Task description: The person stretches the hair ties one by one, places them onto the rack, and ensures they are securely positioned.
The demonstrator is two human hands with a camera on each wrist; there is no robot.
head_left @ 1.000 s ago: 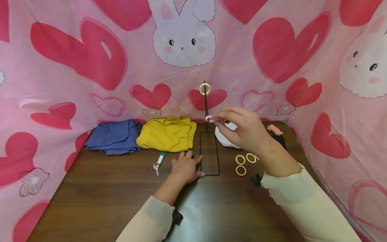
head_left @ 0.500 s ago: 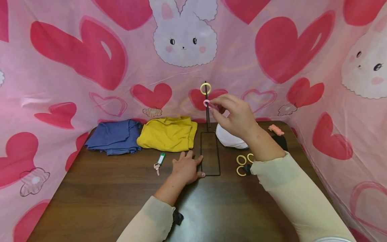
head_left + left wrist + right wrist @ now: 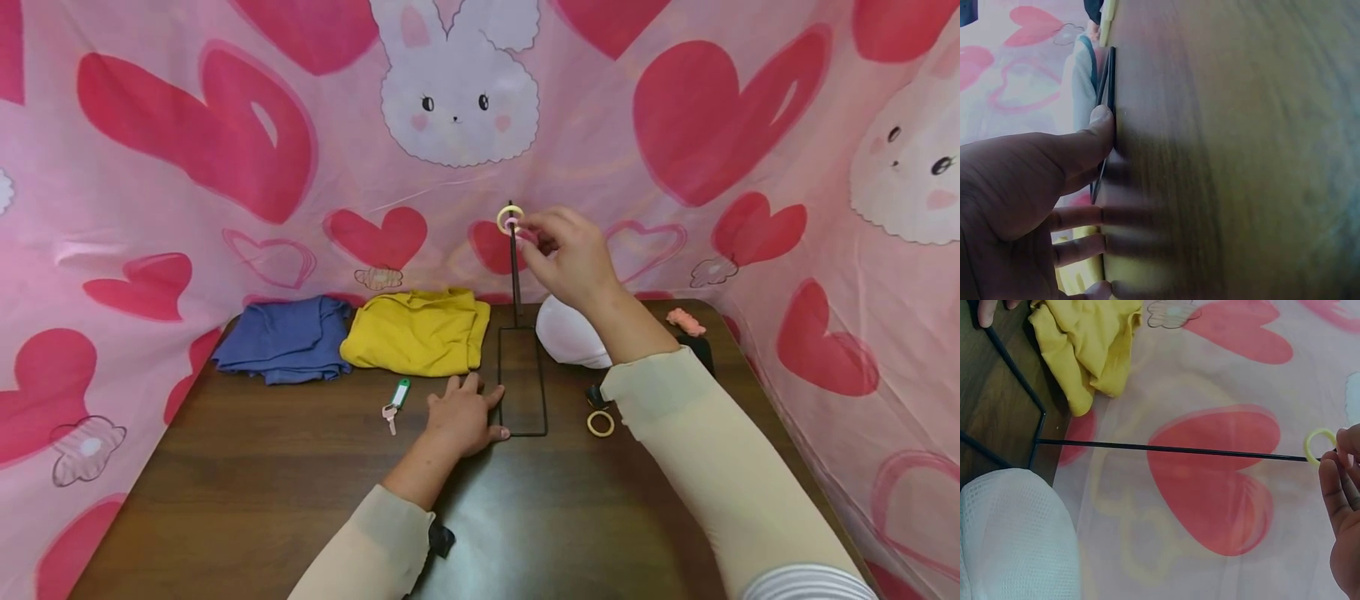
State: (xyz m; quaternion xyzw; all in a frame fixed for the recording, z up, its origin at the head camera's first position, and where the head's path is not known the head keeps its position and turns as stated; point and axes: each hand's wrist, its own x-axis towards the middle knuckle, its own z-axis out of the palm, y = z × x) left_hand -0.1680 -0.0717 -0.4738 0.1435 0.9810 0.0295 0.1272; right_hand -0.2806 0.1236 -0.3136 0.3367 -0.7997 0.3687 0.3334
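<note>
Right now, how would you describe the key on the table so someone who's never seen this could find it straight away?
Start at the dark brown wooden table and find the folded mustard-yellow cloth at its back. Just in front of that cloth, left of the person's left hand lying flat by the black wire stand, lies the small key with a green tag. It is the only green-tagged thing there.

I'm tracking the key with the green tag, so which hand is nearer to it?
Left. The left hand lies flat on the table just right of the green-tagged key; the right hand is raised at the top of the wire stand.
</note>
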